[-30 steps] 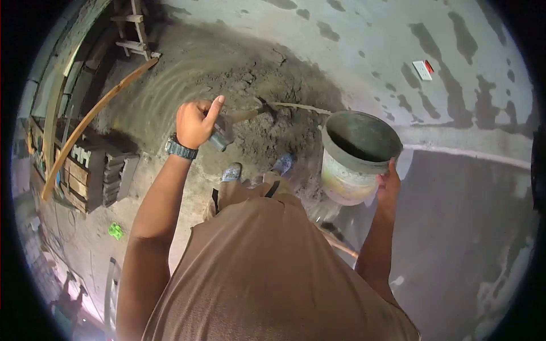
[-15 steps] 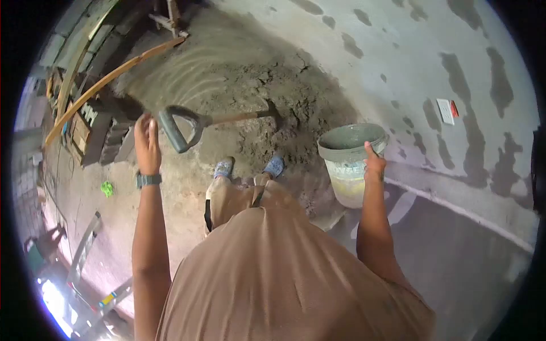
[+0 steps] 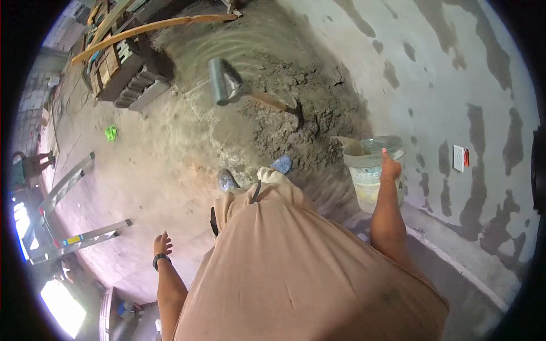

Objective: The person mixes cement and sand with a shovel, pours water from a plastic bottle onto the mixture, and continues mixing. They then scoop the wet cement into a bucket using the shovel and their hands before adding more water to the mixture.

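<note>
My right hand (image 3: pixel 390 166) grips the near rim of a pale plastic bucket (image 3: pixel 372 184), thumb over the edge. Brownish liquid (image 3: pixel 348 145) shows at the bucket's left lip, seemingly spilling toward the mortar. My left hand (image 3: pixel 162 244) hangs low at my left side, fingers loosely apart and holding nothing. Away from both hands, a shovel (image 3: pixel 267 101) has its blade stuck in the grey mortar heap (image 3: pixel 318 105), its D-shaped handle raised toward the left.
A grey wall with damp patches and a socket plate (image 3: pixel 458 158) rises at right. Concrete blocks (image 3: pixel 149 94) and timber (image 3: pixel 165 25) lie upper left. A ladder (image 3: pixel 94 235) and a distant person (image 3: pixel 34 167) are at left. Bright green material (image 3: pixel 111 133) lies on the floor.
My left hand has dropped from beside the shovel handle down to my side. The view has shifted. Liquid now shows at the bucket's lip, with my right hand still on the rim.
</note>
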Available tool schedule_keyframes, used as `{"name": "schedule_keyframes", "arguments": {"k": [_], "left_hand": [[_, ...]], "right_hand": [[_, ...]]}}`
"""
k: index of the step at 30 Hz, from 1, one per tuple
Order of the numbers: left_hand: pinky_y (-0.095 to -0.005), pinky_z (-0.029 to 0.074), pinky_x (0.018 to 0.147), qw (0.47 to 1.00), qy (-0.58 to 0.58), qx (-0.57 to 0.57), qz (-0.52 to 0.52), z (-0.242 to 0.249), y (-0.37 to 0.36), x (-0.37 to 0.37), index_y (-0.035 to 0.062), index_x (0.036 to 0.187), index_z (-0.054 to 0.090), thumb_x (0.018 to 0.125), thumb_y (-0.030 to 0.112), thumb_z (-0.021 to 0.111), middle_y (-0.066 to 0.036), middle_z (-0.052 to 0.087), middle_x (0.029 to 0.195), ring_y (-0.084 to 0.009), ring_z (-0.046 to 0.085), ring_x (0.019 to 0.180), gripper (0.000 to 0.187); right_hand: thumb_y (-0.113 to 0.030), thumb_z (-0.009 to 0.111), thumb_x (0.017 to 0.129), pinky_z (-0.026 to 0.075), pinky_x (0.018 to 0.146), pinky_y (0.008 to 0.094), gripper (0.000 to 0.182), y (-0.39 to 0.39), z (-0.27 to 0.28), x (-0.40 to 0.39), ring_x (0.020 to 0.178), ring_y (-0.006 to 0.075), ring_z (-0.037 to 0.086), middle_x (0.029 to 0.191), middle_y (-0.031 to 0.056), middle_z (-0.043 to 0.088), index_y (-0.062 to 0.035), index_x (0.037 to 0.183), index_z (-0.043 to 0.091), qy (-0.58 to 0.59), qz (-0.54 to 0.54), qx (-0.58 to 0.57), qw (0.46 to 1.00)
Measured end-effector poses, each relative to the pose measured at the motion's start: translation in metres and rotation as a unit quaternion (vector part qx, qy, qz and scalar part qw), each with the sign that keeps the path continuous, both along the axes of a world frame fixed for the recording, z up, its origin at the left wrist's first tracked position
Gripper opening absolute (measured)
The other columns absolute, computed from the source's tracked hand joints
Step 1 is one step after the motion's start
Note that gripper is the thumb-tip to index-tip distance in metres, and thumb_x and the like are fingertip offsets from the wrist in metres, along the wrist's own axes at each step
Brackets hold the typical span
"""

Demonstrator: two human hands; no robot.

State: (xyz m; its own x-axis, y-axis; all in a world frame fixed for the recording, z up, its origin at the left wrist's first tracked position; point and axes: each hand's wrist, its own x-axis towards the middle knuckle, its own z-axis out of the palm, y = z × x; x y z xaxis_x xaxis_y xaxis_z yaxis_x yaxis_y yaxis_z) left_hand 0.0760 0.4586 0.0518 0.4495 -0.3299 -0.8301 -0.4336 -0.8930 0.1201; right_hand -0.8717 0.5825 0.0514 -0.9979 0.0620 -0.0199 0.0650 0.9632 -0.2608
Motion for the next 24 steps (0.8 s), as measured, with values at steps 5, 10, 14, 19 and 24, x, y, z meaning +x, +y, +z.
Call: {"name": "schedule_keyframes", "arguments": {"k": [5,10,14,19,24], "left_hand": [[-0.0362,0.051,0.067,0.994,0.062,-0.083,-0.041,-0.038,0.005,0.030,0.0088,0.120,0.062,0.091,0.051,0.063,-0.009,0.070,0.106,-0.0206,0.066,0.087,0.051],[-0.0312,0.049,0.067,0.970,0.105,-0.187,-0.113,-0.052,-0.041,0.054,0.0071,0.115,0.064,0.093,0.048,0.062,-0.007,0.070,0.103,-0.0171,0.066,0.087,0.047],[-0.0284,0.046,0.064,0.956,0.147,-0.234,-0.094,-0.063,-0.058,0.095,0.0071,0.112,0.066,0.093,0.046,0.061,-0.005,0.069,0.099,-0.0155,0.065,0.085,0.044],[-0.0330,0.045,0.058,0.982,0.117,-0.129,-0.069,-0.097,-0.037,0.160,0.0118,0.108,0.063,0.091,0.049,0.065,-0.002,0.068,0.092,-0.0167,0.064,0.074,0.041],[-0.0368,0.046,0.058,0.990,0.110,-0.083,-0.015,-0.100,-0.024,0.176,0.0132,0.109,0.059,0.091,0.051,0.065,-0.001,0.065,0.087,-0.0171,0.062,0.071,0.042]], "right_hand": [[-0.044,0.093,0.064,0.053,0.073,0.0404,0.068,0.008,0.070,0.013,0.079,0.0310,0.066,0.097,0.0223,0.071,0.0112,0.096,0.069,-0.023,-0.096,-0.232,0.968],[-0.036,0.093,0.068,0.049,0.062,0.0354,0.060,0.053,0.123,0.050,0.067,0.0227,0.059,0.092,0.0161,0.068,0.0068,0.101,0.066,-0.011,-0.134,-0.429,0.893],[-0.034,0.091,0.073,0.037,0.051,0.0295,0.064,0.112,0.154,0.124,0.058,0.0148,0.040,0.091,0.0081,0.057,-0.0030,0.115,0.054,-0.020,-0.137,-0.590,0.796],[-0.037,0.081,0.084,0.043,0.052,0.0233,0.045,0.198,0.144,0.187,0.065,0.0121,0.053,0.096,0.0021,0.065,-0.0101,0.112,0.060,-0.065,-0.169,-0.666,0.723],[-0.035,0.070,0.094,0.058,0.072,0.0243,0.046,0.236,0.112,0.181,0.091,0.0158,0.068,0.114,0.0086,0.067,-0.0052,0.124,0.053,-0.065,-0.242,-0.667,0.702]]}}
